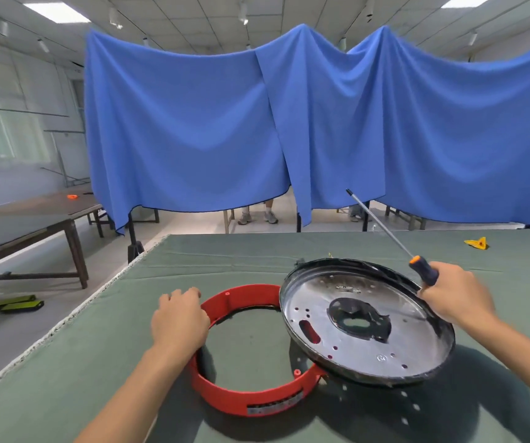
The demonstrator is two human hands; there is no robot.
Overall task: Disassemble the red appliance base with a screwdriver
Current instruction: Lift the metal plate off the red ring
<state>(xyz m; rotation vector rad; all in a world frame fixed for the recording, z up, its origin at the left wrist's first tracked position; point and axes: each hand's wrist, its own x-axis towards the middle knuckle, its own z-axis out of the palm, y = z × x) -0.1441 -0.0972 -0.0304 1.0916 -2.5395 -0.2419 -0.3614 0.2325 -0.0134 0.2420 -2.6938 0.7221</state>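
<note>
no text can be read. the red appliance base (251,399) carries a silver label (275,406) on its near outer wall, its print too blurred to make out.

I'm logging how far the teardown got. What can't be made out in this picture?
- Head view: the red ring's label is blurred, unreadable.
- The metal plate hides the ring's right side.
- The right hand covers the screwdriver's handle end.
- The left hand hides the rim beneath it.
</note>
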